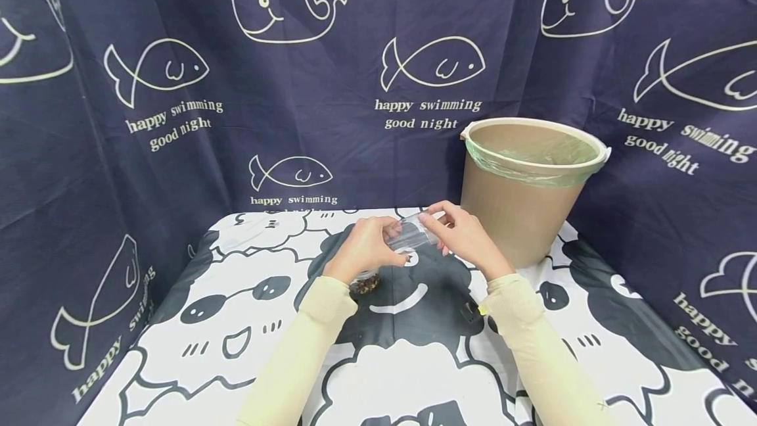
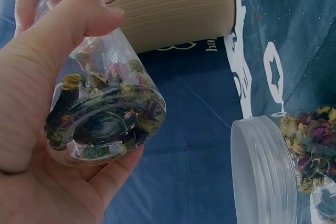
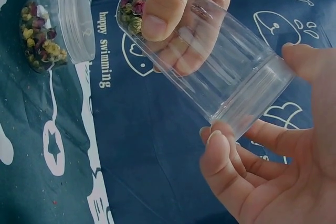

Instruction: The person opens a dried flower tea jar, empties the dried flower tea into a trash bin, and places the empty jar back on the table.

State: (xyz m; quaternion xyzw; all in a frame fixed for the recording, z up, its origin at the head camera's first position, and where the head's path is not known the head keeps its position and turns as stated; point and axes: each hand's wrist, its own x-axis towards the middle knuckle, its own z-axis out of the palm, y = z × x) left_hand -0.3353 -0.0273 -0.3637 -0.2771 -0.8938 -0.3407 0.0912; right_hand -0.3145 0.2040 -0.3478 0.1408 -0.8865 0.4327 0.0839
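Note:
A clear jar (image 3: 220, 72) is held tilted in the air between both hands, with dried flowers (image 2: 100, 103) gathered at its bottom. My left hand (image 1: 368, 242) grips the jar's body near the flower-filled end. At the other end, the fingers and thumb of my right hand (image 1: 464, 235) pinch the clear lid (image 3: 262, 95). Below the left hand stands a second clear jar (image 1: 365, 283), holding yellow and dark red dried flowers (image 3: 42, 43). A translucent lid (image 2: 262, 171) covers this second jar.
Beyond the right hand stands a tall beige bin (image 1: 517, 215) lined with a green bag (image 1: 526, 175). Sheep drawings cover the tablecloth (image 1: 236, 321). Dark blue curtains (image 1: 331, 104) with fish and whale drawings enclose the back and sides.

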